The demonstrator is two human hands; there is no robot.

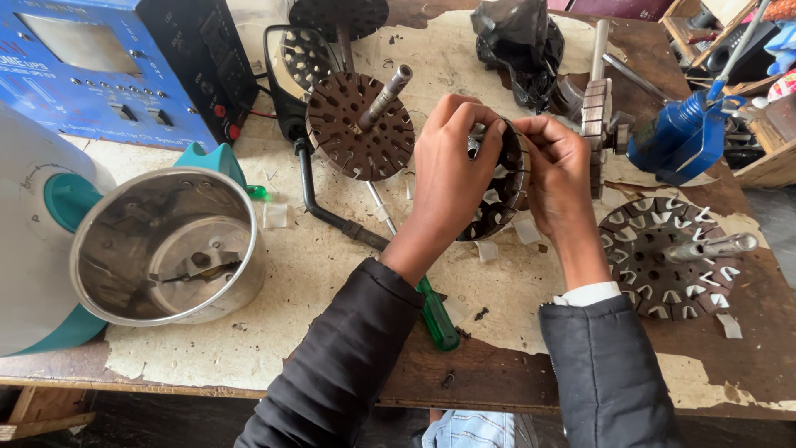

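Above the middle of the worn workbench [332, 274], a slotted motor rotor core [502, 187] stands on edge between both hands. It looks like stacked steel plates on a shaft: heavy for its size, rigid, with sharp slot edges, best gripped by the rim. The left hand [452, 170] wraps its near face, fingers curled over the top. The right hand [560, 174] pinches the far rim, fingertips closed. Similar rotors [361, 124] [667, 257], a green-handled screwdriver [435, 311] and a steel grinder jar [170, 245] lie around.
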